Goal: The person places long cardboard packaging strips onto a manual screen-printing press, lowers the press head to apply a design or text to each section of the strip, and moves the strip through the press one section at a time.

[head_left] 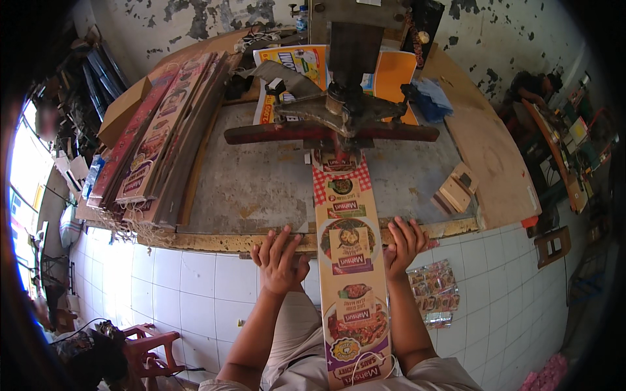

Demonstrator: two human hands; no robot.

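A long printed cardboard strip (352, 247) with food pictures runs from my lap over the table's front edge, its far end beneath the head of a metal press (336, 107). To its left, my left hand (279, 260) rests with fingers spread on the wooden table edge (215, 242), apart from the strip. Along the strip's right side lies my right hand (404, 247), fingers stretched out over the table edge and thumb close to the cardboard. Whether that thumb touches it I cannot tell. White string (373, 368) hangs at the strip's near end.
Stacked printed strips (166, 127) lie at the table's left, near an open brown box (124, 111). A small wooden block (456, 189) sits at right. Printed sheets (394, 68) stand behind the press. On the floor are sachet sheets (433, 293) and a red stool (153, 345). Another person (535, 88) works far right.
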